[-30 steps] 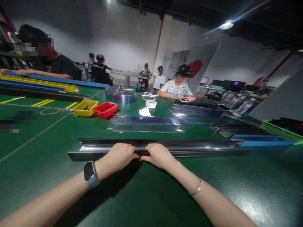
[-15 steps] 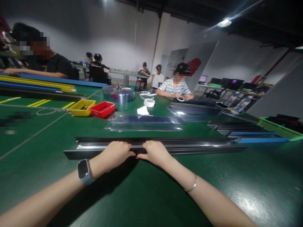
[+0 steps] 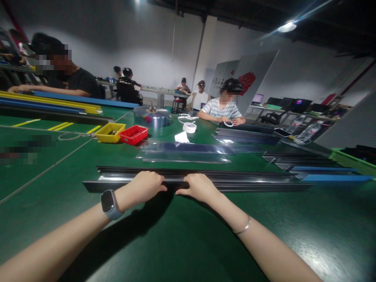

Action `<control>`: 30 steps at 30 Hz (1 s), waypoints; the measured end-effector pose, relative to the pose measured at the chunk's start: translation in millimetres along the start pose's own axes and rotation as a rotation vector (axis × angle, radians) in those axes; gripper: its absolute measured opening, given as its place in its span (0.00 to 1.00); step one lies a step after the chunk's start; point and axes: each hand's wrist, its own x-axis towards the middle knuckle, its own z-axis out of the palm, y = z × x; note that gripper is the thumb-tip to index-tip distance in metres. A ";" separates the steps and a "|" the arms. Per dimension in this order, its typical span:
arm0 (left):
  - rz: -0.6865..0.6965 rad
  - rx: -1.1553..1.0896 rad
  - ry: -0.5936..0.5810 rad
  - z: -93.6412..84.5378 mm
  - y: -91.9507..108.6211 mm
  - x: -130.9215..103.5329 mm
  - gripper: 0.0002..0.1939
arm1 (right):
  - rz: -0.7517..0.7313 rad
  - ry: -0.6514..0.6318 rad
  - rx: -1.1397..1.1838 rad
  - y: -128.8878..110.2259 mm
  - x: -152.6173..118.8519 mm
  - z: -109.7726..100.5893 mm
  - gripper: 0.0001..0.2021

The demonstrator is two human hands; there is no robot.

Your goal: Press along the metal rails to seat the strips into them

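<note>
Green worktable point(image 3: 188, 250) takes up most of the view, w/ a grey wall point(image 3: 141, 47) at the back and a lit ceiling lamp point(image 3: 287, 26) top R. Long black channel point(image 3: 252, 183) lies crosswise on the near part of the table, right in front of the person, shiny along its inside. L hand point(image 3: 147, 186) grips its near wall L of ctr, fingers curled over the top edge, thumb in front; R hand point(image 3: 199, 188) does the same a bit R of it, small gap btwn the thumbs. Both grips narrow, closed on that wall; fingertips hidden, so can't tell what they touch inside. Smartwatch point(image 3: 108, 201) on L wrist, thin bracelet point(image 3: 244, 227) on R forearm.

Just beyond: clear plastic strips point(image 3: 185, 156), white paper point(image 3: 181, 137), white tape roll point(image 3: 189, 127). Farther back, large film roll point(image 3: 152, 117) w/ scissors point(image 3: 152, 106) at its ctr. Yellow bin point(image 3: 101, 135) w/ small parts is beside red bin point(image 3: 133, 136), to the L. Far R: blue strip point(image 3: 337, 178), green basket point(image 3: 349, 161), water bottles point(image 3: 310, 131). Co-worker in striped shirt point(image 3: 221, 109) sits opposite w/ a white ring point(image 3: 228, 123) in hand; another in black shirt point(image 3: 84, 82) sits far L.
</note>
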 end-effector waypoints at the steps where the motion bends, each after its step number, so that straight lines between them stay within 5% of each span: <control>1: 0.003 0.004 0.002 0.0 0.2 -0.2 0.18 | -0.009 0.007 -0.001 -0.1 0.1 0.4 0.32; 30: -0.006 0.004 -0.009 3.0 -0.5 1.9 0.18 | -0.006 0.014 -0.043 12.2 -3.0 4.9 0.32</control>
